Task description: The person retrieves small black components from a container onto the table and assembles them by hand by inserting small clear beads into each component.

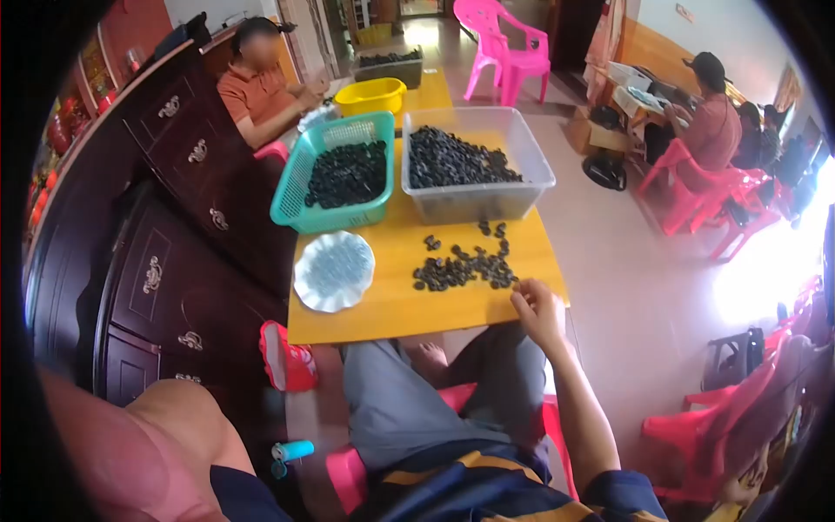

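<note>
My right hand (539, 309) is at the near right edge of the yellow table (391, 322), with thumb and fingers pinched together. Its fingertips are beside a loose spread of small, dark, round pieces (465, 268); whether they grip one is too small to tell. My left arm (178, 413) is bent up close to the camera at the lower left, and its hand is out of sight. Left of the loose pieces lies a white scalloped plate (300, 277) with small clear or pale bits on it. Farther back, a green basket (291, 196) and a clear plastic bin (474, 209) hold many similar dark pieces.
Behind the basket are a yellow basin (374, 103) and another bin (417, 74) of dark pieces. A person (252, 87) works at the table's far left. Dark drawers (200, 252) line the left side. Another person (709, 122) sits at right among pink chairs (678, 191).
</note>
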A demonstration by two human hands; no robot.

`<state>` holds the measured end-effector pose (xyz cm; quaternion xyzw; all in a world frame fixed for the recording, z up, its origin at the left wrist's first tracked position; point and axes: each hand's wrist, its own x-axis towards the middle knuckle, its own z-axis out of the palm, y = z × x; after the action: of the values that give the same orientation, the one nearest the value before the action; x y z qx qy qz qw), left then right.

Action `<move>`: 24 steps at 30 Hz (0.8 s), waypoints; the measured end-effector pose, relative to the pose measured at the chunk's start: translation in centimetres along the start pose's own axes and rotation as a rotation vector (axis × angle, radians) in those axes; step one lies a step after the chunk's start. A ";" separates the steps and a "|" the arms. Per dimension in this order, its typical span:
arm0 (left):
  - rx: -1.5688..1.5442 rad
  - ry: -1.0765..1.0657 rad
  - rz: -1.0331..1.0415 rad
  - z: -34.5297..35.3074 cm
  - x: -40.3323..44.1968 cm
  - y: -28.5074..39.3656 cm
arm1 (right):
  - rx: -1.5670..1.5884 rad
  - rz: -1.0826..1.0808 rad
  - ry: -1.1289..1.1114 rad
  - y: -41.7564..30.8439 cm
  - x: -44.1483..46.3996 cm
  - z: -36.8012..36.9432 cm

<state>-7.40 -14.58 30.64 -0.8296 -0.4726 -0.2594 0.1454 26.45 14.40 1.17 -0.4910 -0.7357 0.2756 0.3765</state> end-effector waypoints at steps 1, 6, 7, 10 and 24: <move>-0.012 -0.003 0.010 0.1 0.1 0.1 | -0.071 -0.014 0.019 0.6 0.6 0.2; -0.072 -0.014 0.085 -0.1 1.1 0.7 | -0.177 -0.023 0.080 2.3 2.4 0.9; -0.089 -0.009 0.104 -0.1 1.3 0.9 | -0.184 -0.012 0.069 2.5 2.6 1.1; -0.149 0.023 0.177 0.5 2.7 1.1 | -0.223 -0.039 0.043 2.4 2.7 1.7; -0.549 0.086 -0.559 29.7 4.0 -0.5 | -0.392 -0.087 -0.031 2.1 0.8 2.7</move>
<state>2.53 3.00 8.45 -0.6653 -0.5869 -0.4403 -0.1384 25.11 15.82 -1.77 -0.5185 -0.8014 0.1180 0.2738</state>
